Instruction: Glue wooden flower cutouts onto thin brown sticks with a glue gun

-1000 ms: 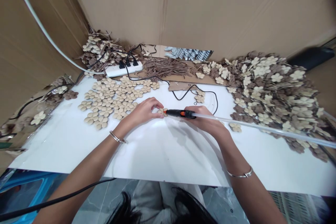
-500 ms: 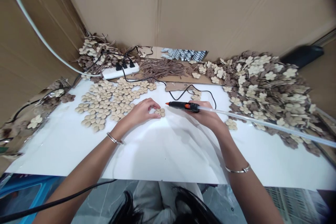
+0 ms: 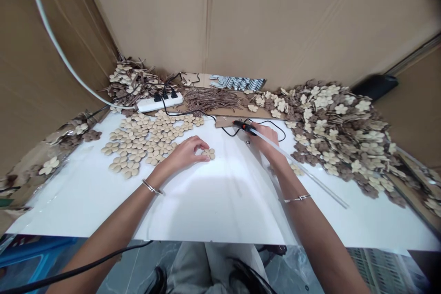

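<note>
My left hand (image 3: 188,152) rests on the white tabletop with thumb and fingers pinched on the edge of a beige four-petal flower piece (image 3: 210,153). In my right hand (image 3: 266,138) is a black glue gun with orange parts (image 3: 247,127), a long clear glue stick (image 3: 303,170) trailing from its back. The gun's tip is over a small cardboard strip (image 3: 220,122); whether it touches is hard to see. Left of my left hand lie many beige flower pieces (image 3: 138,142). One more beige flower (image 3: 296,170) is partly hidden behind my right forearm.
A white power strip (image 3: 160,102) with black plugs stands at the back left. Brown cords (image 3: 210,101) lie behind the strip of cardboard. Heaped brown and cream flowers (image 3: 337,128) fill the right side. A black cable (image 3: 275,125) loops near my right hand. Cardboard walls (image 3: 241,18) enclose the table.
My right hand has moved the glue gun away from the flower piece, back and to the right, over the cardboard strip. My left hand still holds the flower piece. The view has shifted slightly.
</note>
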Demonstrator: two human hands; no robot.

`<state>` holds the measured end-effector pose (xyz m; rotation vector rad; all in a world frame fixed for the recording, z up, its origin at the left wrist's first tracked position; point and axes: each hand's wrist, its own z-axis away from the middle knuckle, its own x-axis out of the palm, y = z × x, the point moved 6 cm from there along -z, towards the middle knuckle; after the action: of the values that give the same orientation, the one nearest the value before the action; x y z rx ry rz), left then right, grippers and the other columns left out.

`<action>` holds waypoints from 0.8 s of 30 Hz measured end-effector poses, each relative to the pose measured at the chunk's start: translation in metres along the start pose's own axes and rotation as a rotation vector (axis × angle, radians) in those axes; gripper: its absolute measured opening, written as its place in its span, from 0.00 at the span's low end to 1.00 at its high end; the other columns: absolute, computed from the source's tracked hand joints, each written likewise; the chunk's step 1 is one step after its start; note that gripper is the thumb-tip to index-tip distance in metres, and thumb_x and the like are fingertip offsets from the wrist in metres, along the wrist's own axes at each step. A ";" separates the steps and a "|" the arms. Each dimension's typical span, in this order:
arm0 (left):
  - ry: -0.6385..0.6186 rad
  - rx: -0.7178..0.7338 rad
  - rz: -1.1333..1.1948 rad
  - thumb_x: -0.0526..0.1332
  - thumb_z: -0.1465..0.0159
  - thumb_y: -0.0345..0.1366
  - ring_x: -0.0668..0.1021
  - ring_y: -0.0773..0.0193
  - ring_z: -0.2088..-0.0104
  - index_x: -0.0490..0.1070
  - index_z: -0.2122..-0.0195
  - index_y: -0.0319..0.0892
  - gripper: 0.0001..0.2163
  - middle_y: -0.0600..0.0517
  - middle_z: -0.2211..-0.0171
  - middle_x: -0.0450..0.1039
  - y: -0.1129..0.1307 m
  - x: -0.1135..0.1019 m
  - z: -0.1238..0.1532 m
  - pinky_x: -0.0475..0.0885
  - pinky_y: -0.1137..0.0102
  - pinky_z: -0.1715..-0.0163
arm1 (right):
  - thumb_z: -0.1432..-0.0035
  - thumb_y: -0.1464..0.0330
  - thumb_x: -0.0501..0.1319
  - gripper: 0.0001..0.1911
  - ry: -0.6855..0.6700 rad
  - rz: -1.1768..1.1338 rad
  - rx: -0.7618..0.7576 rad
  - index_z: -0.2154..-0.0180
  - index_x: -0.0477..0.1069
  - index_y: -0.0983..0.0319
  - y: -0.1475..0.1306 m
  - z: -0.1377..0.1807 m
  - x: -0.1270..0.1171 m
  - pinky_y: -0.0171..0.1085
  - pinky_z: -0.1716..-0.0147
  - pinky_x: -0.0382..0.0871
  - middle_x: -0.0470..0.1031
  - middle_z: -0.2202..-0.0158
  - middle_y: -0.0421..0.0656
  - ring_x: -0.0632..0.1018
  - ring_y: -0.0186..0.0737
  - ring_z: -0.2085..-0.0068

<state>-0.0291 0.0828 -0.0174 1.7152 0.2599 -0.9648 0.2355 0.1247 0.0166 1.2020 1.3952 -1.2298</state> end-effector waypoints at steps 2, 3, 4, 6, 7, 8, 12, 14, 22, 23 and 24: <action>0.003 0.000 0.009 0.68 0.45 0.51 0.72 0.60 0.65 0.75 0.60 0.44 0.19 0.50 0.61 0.72 0.001 0.000 0.000 0.65 0.67 0.65 | 0.42 0.66 0.55 0.12 -0.011 0.053 -0.014 0.57 0.72 0.59 0.001 0.003 -0.003 0.38 0.69 0.54 0.79 0.64 0.51 0.76 0.51 0.64; 0.007 -0.002 0.014 0.68 0.45 0.51 0.72 0.60 0.64 0.75 0.60 0.44 0.18 0.50 0.61 0.72 0.001 0.000 0.000 0.65 0.68 0.64 | 0.43 0.67 0.55 0.12 -0.018 0.063 -0.022 0.57 0.71 0.59 0.001 0.005 -0.005 0.39 0.68 0.55 0.79 0.63 0.51 0.76 0.51 0.63; 0.010 -0.005 0.019 0.68 0.46 0.50 0.72 0.61 0.64 0.76 0.60 0.44 0.18 0.50 0.61 0.72 0.001 0.000 0.000 0.65 0.68 0.64 | 0.43 0.67 0.55 0.13 -0.027 0.065 -0.030 0.56 0.70 0.60 0.001 0.007 -0.005 0.39 0.67 0.55 0.79 0.62 0.51 0.76 0.52 0.63; 0.015 -0.014 0.029 0.68 0.46 0.49 0.71 0.61 0.65 0.76 0.59 0.44 0.18 0.51 0.61 0.72 0.000 0.000 0.000 0.65 0.68 0.65 | 0.45 0.70 0.55 0.15 -0.055 0.050 -0.056 0.54 0.68 0.61 0.001 0.011 -0.002 0.41 0.63 0.57 0.78 0.60 0.52 0.76 0.52 0.61; 0.018 -0.018 0.033 0.68 0.46 0.49 0.72 0.61 0.65 0.76 0.59 0.44 0.18 0.51 0.61 0.72 -0.001 0.000 0.000 0.65 0.68 0.65 | 0.46 0.71 0.55 0.16 -0.067 0.038 -0.071 0.54 0.67 0.62 0.001 0.013 0.000 0.42 0.61 0.57 0.78 0.58 0.52 0.76 0.52 0.59; 0.019 -0.022 0.035 0.69 0.46 0.49 0.72 0.61 0.65 0.76 0.59 0.44 0.18 0.51 0.61 0.72 -0.001 0.000 0.001 0.66 0.68 0.64 | 0.47 0.72 0.54 0.17 -0.075 0.022 -0.084 0.53 0.66 0.62 0.001 0.015 0.002 0.43 0.59 0.57 0.77 0.56 0.52 0.75 0.53 0.57; 0.017 -0.036 0.035 0.70 0.48 0.51 0.72 0.61 0.64 0.75 0.57 0.44 0.21 0.51 0.60 0.73 0.001 -0.006 0.004 0.67 0.68 0.63 | 0.48 0.73 0.54 0.21 -0.056 -0.043 -0.096 0.51 0.65 0.63 0.004 0.021 0.005 0.44 0.57 0.57 0.75 0.51 0.52 0.72 0.54 0.52; 0.055 -0.022 0.016 0.67 0.45 0.52 0.73 0.61 0.64 0.76 0.58 0.45 0.20 0.50 0.61 0.74 0.009 -0.017 0.002 0.67 0.68 0.63 | 0.48 0.73 0.54 0.22 -0.003 -0.039 -0.102 0.49 0.65 0.64 0.005 0.024 0.000 0.45 0.56 0.57 0.74 0.51 0.52 0.71 0.54 0.51; 0.260 0.097 -0.418 0.54 0.32 0.40 0.75 0.57 0.57 0.76 0.62 0.41 0.13 0.46 0.60 0.77 0.055 -0.064 -0.094 0.67 0.66 0.55 | 0.41 0.68 0.55 0.09 0.417 -0.130 -0.088 0.59 0.70 0.62 0.003 0.037 -0.034 0.43 0.57 0.54 0.77 0.60 0.47 0.71 0.48 0.57; 0.254 0.062 -0.539 0.53 0.32 0.37 0.75 0.55 0.54 0.77 0.61 0.41 0.13 0.44 0.59 0.77 0.054 -0.064 -0.112 0.67 0.64 0.54 | 0.40 0.68 0.55 0.08 0.437 -0.158 -0.097 0.61 0.70 0.62 0.002 0.038 -0.035 0.42 0.58 0.55 0.77 0.62 0.46 0.71 0.47 0.59; 0.250 0.006 -0.650 0.53 0.32 0.35 0.74 0.53 0.53 0.77 0.61 0.39 0.13 0.42 0.58 0.77 0.051 -0.063 -0.128 0.66 0.63 0.54 | 0.40 0.69 0.54 0.07 0.455 -0.181 -0.108 0.62 0.70 0.62 0.000 0.039 -0.035 0.42 0.58 0.54 0.77 0.63 0.46 0.71 0.46 0.59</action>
<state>0.0211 0.1939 0.0723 1.7887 1.0253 -1.2026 0.2408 0.0828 0.0470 1.3560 1.9136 -1.0197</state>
